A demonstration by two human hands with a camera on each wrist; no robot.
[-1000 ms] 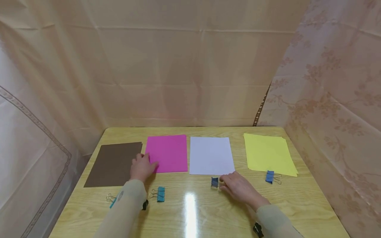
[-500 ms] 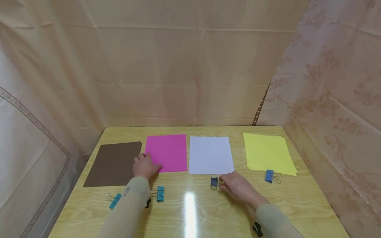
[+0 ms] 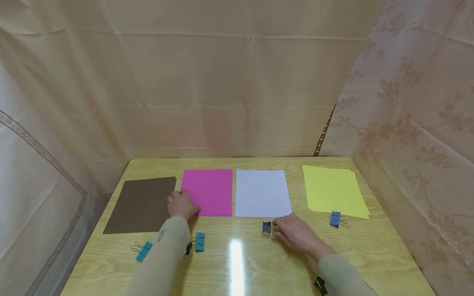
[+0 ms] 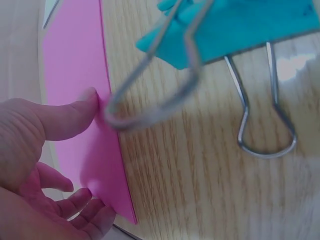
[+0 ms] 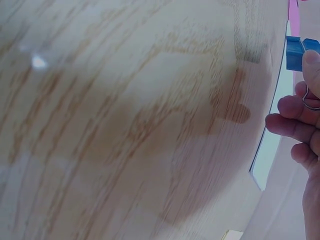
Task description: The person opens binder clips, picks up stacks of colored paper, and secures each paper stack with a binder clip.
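pink paper (image 3: 212, 189) lies just left of the white sheets (image 3: 261, 193), and your left hand (image 3: 182, 204) is touching its near-left corner, thumb spread from the fingers; your right hand (image 3: 296, 234) pinches the blue clip (image 3: 266, 227) beside the white sheets' near edge.

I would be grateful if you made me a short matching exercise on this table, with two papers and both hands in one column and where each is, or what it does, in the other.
Column one
1. Brown paper
2. White paper
3. Left hand
4. Right hand

Column two
A. Holding a blue clip
B. Lying between the pink paper and the yellow paper
C. Touching the pink paper
D. Lying leftmost of the four papers

Right pairs: 1-D, 2-B, 3-C, 4-A.
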